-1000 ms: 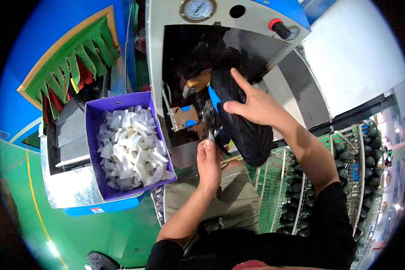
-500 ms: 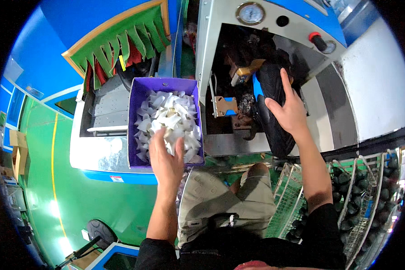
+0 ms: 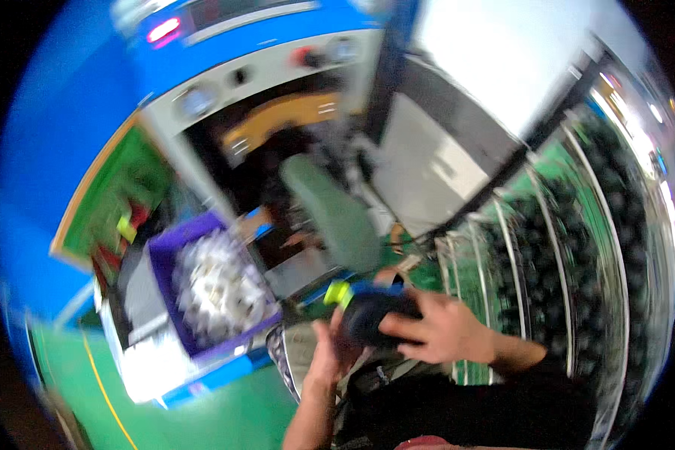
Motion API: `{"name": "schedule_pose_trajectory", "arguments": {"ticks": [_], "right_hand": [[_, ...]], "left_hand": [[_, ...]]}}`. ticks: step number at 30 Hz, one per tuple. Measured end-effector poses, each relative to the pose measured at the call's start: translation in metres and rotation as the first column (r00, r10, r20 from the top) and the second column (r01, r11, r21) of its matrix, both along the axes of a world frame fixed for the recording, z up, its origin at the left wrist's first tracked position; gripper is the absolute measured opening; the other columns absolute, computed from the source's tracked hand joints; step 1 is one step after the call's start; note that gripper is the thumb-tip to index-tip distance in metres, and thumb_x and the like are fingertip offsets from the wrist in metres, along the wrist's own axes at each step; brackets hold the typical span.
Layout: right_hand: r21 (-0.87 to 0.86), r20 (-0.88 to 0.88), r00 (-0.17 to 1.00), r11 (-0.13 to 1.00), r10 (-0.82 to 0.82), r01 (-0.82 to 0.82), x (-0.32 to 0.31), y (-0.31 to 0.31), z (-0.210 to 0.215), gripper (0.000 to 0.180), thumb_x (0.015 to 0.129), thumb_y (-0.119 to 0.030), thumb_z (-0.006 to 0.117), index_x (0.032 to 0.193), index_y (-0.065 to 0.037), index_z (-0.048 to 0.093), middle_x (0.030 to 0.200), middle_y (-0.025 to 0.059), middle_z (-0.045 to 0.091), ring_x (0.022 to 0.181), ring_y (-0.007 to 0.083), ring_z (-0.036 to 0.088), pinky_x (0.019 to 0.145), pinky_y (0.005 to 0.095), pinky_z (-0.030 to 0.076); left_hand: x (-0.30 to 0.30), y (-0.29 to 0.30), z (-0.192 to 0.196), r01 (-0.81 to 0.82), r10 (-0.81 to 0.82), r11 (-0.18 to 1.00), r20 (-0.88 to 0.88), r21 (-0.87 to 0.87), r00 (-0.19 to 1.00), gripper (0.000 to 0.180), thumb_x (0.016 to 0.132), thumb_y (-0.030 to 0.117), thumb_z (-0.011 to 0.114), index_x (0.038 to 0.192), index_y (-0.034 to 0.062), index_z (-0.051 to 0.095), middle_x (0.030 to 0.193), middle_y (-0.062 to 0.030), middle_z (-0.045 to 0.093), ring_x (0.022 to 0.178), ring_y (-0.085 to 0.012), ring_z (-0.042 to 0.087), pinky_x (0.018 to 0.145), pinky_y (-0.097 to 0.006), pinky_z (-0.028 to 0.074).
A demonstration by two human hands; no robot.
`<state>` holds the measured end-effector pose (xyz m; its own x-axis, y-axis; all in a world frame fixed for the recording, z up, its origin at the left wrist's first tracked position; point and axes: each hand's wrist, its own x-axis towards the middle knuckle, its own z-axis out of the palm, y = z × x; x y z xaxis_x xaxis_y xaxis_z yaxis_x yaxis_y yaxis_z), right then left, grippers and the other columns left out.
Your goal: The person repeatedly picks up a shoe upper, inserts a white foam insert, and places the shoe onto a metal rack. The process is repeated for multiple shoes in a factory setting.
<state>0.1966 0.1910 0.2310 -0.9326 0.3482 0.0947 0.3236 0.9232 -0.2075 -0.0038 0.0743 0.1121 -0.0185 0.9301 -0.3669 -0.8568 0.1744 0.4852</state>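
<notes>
Close in front of my body, a black shoe (image 3: pixel 379 313) lies between my two hands. My right hand (image 3: pixel 446 330) is closed round its right side, fingers bent over the top. My left hand (image 3: pixel 331 346) presses against its left side, thumb up. A bright yellow-green piece (image 3: pixel 337 292) stands out at the shoe's left end, and some blue shows along its far edge. Motion blurs the details. Ahead, a long grey-green foot-shaped form (image 3: pixel 330 214) stands bare in the opening of a machine.
A purple box (image 3: pixel 165 279) of white scrap-like pieces (image 3: pixel 217 289) stands to the left on a white-topped bench. The blue and grey machine carries gauges (image 3: pixel 196 101) and a red knob (image 3: pixel 305 57). Wire racks (image 3: pixel 511 270) full of dark rounded items stand close on the right.
The black shoe has come off the machine's form and down to my body. My left hand has left the box of white pieces and joined it. The whole view has swung to the right.
</notes>
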Motion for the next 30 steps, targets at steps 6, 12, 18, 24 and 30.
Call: {"name": "schedule_pose_trajectory", "arguments": {"ticks": [6, 12, 18, 24, 30], "right_hand": [[-0.846, -0.048, 0.968, 0.525, -0.246, 0.091, -0.003, 0.053, -0.025, 0.104, 0.098, -0.035, 0.071, 0.166, -0.011, -0.003, 0.112, 0.0199, 0.072, 0.105, 0.0348, 0.071, 0.090, 0.0410, 0.056], [-0.616, -0.094, 0.635, -0.456, -0.767, -0.642, -0.131, 0.062, -0.055, 0.048, 0.090, 0.000, 0.069, 0.134, -0.004, 0.050, 0.134, 0.0171, 0.058, 0.108, 0.0322, 0.063, 0.097, 0.0499, 0.058], [-0.826, -0.435, 0.581, 0.048, -0.688, -0.561, -0.029, 0.087, -0.048, 0.089, 0.087, 0.002, 0.071, 0.162, -0.007, 0.027, 0.112, 0.0128, 0.069, 0.088, 0.0219, 0.071, 0.078, 0.0385, 0.060], [-0.599, -0.514, 0.264, 0.562, -0.816, 0.570, 0.131, 0.136, -0.011, 0.089, 0.088, -0.001, 0.069, 0.164, -0.005, 0.022, 0.163, 0.0200, 0.040, 0.141, 0.0228, 0.049, 0.112, 0.0337, 0.044], [-0.335, -0.472, -0.289, -0.134, -0.833, 0.933, 0.231, 0.279, 0.028, 0.083, 0.094, -0.020, 0.061, 0.157, 0.008, 0.014, 0.106, 0.0411, 0.065, 0.101, 0.0559, 0.064, 0.091, 0.0592, 0.052]], "left_hand": [[0.046, -0.016, -0.032, 0.096, -0.110, 0.972, -0.057, -0.216, 0.992, 0.079, 0.100, 0.070, 0.041, 0.144, 0.0061, 0.055, 0.133, -0.0130, 0.067, 0.114, -0.0298, 0.067, 0.095, -0.045, 0.058], [0.013, -0.042, -0.103, 0.152, -0.198, 0.980, -0.571, -0.127, 0.797, 0.041, 0.078, 0.011, 0.085, 0.111, -0.0001, 0.064, 0.108, -0.0042, 0.061, 0.100, -0.0179, 0.057, 0.096, -0.032, 0.044], [0.029, -0.039, -0.051, 0.305, -0.200, 0.952, -0.787, -0.016, 0.583, 0.034, 0.073, 0.011, 0.089, 0.091, 0.0042, 0.061, 0.135, -0.0110, 0.057, 0.120, -0.0236, 0.055, 0.101, -0.033, 0.043], [0.018, -0.042, -0.098, 0.414, -0.166, 0.905, -0.978, -0.100, 0.126, 0.041, 0.084, 0.017, 0.080, 0.118, 0.0033, 0.063, 0.136, -0.0151, 0.057, 0.120, -0.0275, 0.056, 0.100, -0.038, 0.046], [0.021, -0.010, -0.096, 0.352, -0.204, 0.925, -0.967, -0.140, 0.151, 0.048, 0.086, 0.025, 0.074, 0.126, 0.0027, 0.059, 0.139, -0.0162, 0.056, 0.122, -0.0296, 0.056, 0.104, -0.041, 0.045]]}}
